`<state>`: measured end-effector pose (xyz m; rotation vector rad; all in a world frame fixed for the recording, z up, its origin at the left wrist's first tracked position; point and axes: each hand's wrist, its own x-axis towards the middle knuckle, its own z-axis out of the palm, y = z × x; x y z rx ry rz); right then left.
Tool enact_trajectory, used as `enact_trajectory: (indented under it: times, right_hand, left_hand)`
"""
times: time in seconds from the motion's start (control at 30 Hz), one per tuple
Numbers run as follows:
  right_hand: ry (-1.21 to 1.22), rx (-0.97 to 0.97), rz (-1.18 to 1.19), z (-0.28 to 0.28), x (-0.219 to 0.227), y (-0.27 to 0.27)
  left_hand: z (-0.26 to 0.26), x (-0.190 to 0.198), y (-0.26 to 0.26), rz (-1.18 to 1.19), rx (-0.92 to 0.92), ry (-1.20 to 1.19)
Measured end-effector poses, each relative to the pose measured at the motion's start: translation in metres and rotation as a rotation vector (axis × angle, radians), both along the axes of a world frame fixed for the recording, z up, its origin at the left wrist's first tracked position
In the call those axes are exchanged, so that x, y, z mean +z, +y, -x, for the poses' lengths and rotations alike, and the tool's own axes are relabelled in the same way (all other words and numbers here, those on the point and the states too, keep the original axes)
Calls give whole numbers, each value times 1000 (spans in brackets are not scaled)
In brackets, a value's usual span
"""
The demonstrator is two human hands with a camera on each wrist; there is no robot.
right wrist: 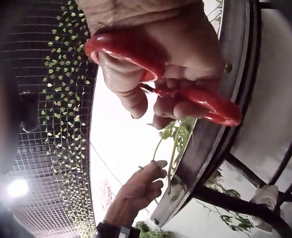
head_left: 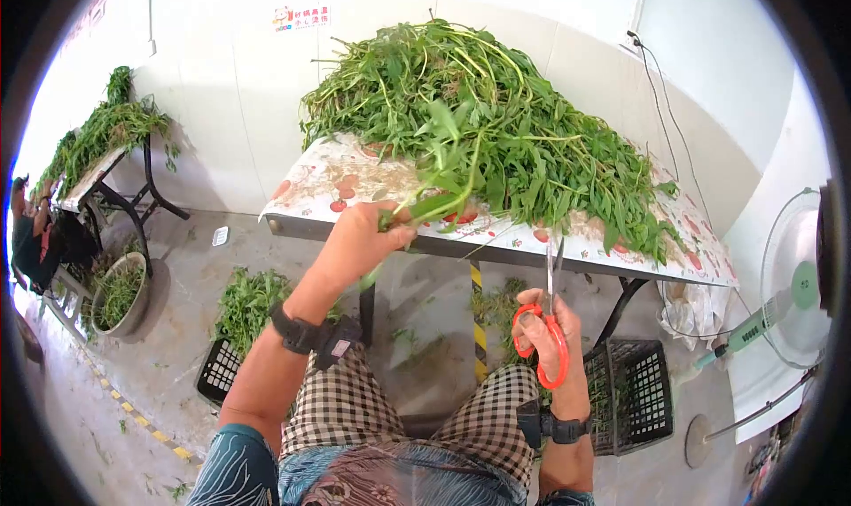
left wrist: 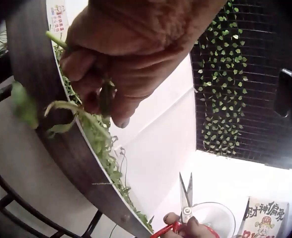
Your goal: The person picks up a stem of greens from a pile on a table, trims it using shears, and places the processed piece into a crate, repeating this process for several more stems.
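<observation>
My left hand [head_left: 365,240] pinches a leafy green stem [head_left: 448,200] in front of the table's near edge; its leaves reach up over the tabletop. In the left wrist view a cut-looking stem end [left wrist: 56,39] sticks out past the curled fingers. To the right, my right hand [head_left: 554,333] holds red-handled scissors [head_left: 548,377], fingers through the loops. Their blades [left wrist: 186,191] point upward and stand slightly apart, near the table edge. Behind both hands a large heap of leafy stems [head_left: 461,89] covers much of the patterned tabletop [head_left: 310,182].
Black crates [head_left: 651,382] stand on the floor at both sides of my legs, the left one [head_left: 217,368] with greens. A fan [head_left: 798,280] is at the right. At far left, a person [head_left: 35,235] sits by another table of greens and a round tub [head_left: 133,315].
</observation>
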<state>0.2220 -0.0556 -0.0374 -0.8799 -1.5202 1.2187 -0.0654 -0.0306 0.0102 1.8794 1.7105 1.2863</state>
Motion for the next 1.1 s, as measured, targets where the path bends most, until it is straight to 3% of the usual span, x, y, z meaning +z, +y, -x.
enact_trajectory:
  times: [0.1, 0.2, 0.3, 0.43, 0.53, 0.73, 0.8, 0.87, 0.93, 1.03, 1.07, 1.1]
  right_hand:
    - [39, 39, 45, 9, -3, -1]
    - [32, 49, 56, 13, -2, -2]
    - [35, 48, 45, 4, -4, -5]
    - [56, 16, 97, -8, -11, -9]
    - [94, 50, 128, -11, -15, -9]
    - [120, 87, 134, -15, -18, -14]
    - [131, 71, 155, -21, -21, -14]
    - [121, 41, 145, -25, -20, -14]
    - [141, 22, 146, -26, -22, -15]
    - [187, 36, 125, -24, -27, -14]
    - [184, 57, 104, -23, -30, -14]
    - [182, 75, 76, -23, -31, -11]
  left_hand:
    - [-12, -4, 5, -126, 33, -21]
    - [-15, -11, 27, -87, 98, 146]
    - [-18, -14, 33, -205, 148, 307]
    - [-10, -6, 25, -174, 50, 191]
    - [-7, -11, 25, -115, 3, 360]
    - [-7, -3, 17, -138, -16, 371]
    - [2, 27, 5, 217, -81, -24]
    - [24, 52, -10, 43, -206, -516]
    - [22, 83, -42, -101, -145, -832]
    - [57, 43, -26, -69, -242, -1017]
    - [63, 37, -24, 221, -101, -674]
    - [65, 40, -28, 139, -98, -650]
